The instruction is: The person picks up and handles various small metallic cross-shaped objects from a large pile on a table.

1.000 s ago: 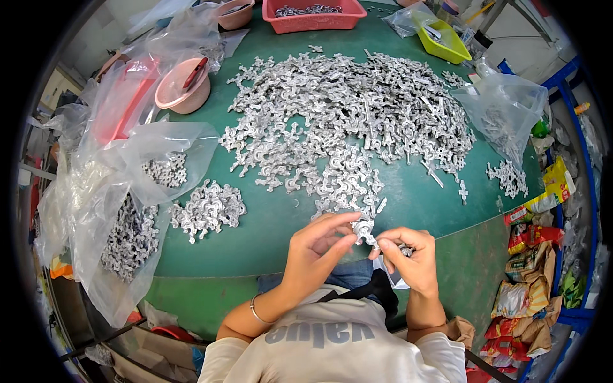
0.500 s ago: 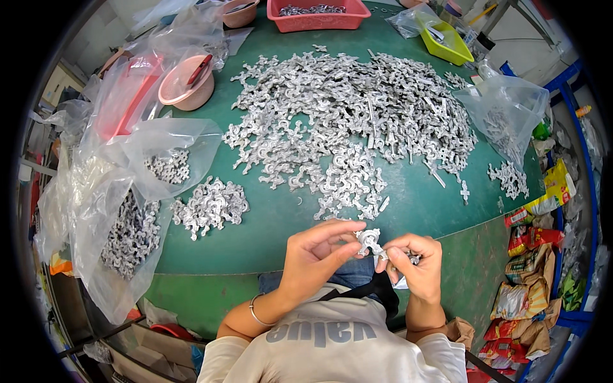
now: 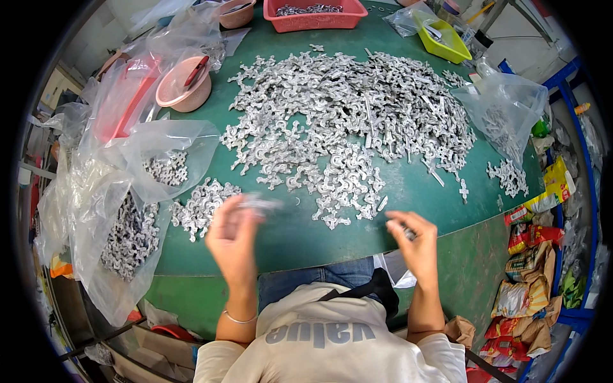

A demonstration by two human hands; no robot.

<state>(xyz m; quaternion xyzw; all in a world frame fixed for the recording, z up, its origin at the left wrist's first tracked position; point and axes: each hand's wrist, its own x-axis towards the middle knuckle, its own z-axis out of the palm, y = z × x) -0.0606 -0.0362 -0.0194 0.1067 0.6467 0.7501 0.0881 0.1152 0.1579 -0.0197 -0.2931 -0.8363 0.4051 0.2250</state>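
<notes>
A big heap of small silvery metal parts (image 3: 345,121) covers the middle of the green table (image 3: 287,236). My left hand (image 3: 231,237) is raised near the table's front edge with a blurred silvery part (image 3: 258,204) at its fingertips, just right of a small pile of parts (image 3: 201,207). My right hand (image 3: 415,246) hovers at the front edge to the right, fingers curled around a small metal piece (image 3: 408,234). The two hands are well apart.
Clear plastic bags (image 3: 121,210) holding metal parts hang off the table's left side, another bag (image 3: 504,108) lies at the right. A pink bowl (image 3: 184,89), a red basket (image 3: 316,14) and a yellow tray (image 3: 444,38) stand at the back. Snack packets (image 3: 530,281) are piled lower right.
My hands were together at the front edge working one part. They have pulled apart: the left swung left toward the small pile with a part, the right moved right.
</notes>
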